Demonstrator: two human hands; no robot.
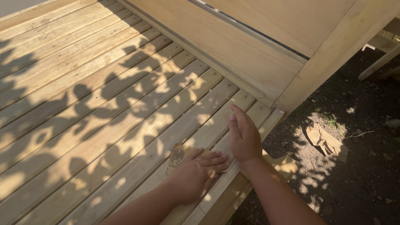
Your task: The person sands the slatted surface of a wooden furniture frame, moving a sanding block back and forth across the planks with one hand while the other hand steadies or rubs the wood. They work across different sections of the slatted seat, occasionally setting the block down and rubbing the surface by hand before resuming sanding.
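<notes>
My left hand (196, 173) lies flat, palm down, on a brown sheet of sandpaper (176, 157), pressing it onto a pale wooden slat of the deck (104, 104). Only the sheet's left corner shows from under the fingers. My right hand (243, 135) rests just to the right, fingers together and pointing away, its edge on the outer slats near the deck's corner. It holds nothing.
An upright wooden panel (250, 54) and a post (333, 54) rise along the deck's far side. To the right lies bare dark soil (354, 175) with a crumpled brown scrap (325, 141) and more timber (381, 54). Leaf shadows fall across the slats.
</notes>
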